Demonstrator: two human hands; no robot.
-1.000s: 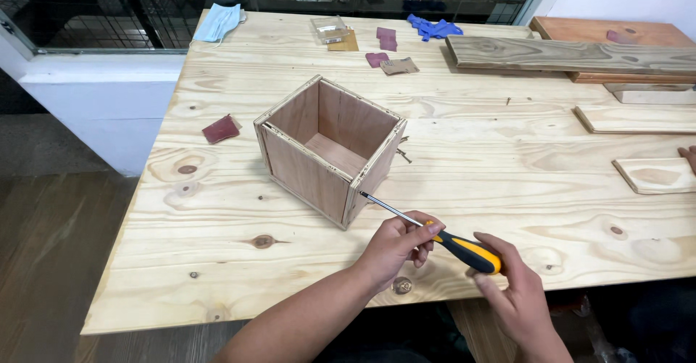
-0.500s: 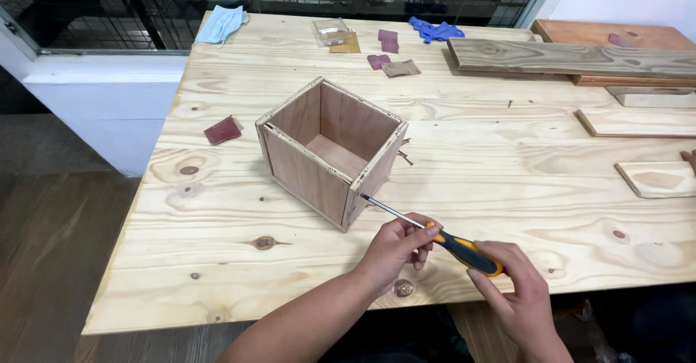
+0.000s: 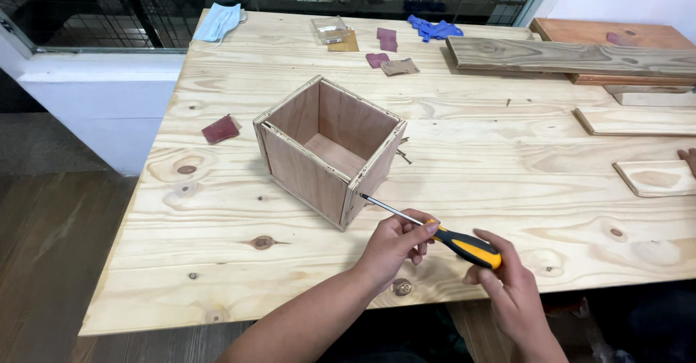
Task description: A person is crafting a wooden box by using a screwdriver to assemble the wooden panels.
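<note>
At the lower centre of the frame, the left hand (image 3: pixel 395 243) is pinching the metal shaft of a screwdriver (image 3: pixel 435 231) just ahead of its handle, fingers closed on it. The right hand (image 3: pixel 507 290), lower right, is wrapping around the black and yellow handle from behind, thumb lying along it. The tool is slanting up and to the left, its tip meeting the near right corner edge of an open-topped plywood box (image 3: pixel 330 149), which is sitting on the pine worktop (image 3: pixel 217 261) at mid-frame.

Judgement: a screw is being driven or seated in that corner joint, low down. The next move is calling for the tip to stay square in the screw head while the right hand is turning and the left is steadying the shaft; the box is not being braced by anything, so it could slide.

The screw itself is too small to make out, and whether the tip is engaged cannot be told. A small dark item (image 3: pixel 401 154) beside the box's right wall is unclear.

Further up, a reddish sanding scrap (image 3: pixel 221 128) is lying left of the box. Along the far edge are lying a pale blue face mask (image 3: pixel 217 21), more sanding pieces (image 3: pixel 397 66) and a blue cloth (image 3: pixel 433 28). Boards (image 3: pixel 573 55) are running off the right edge, where another person's fingertip (image 3: pixel 688 159) is barely showing.
</note>
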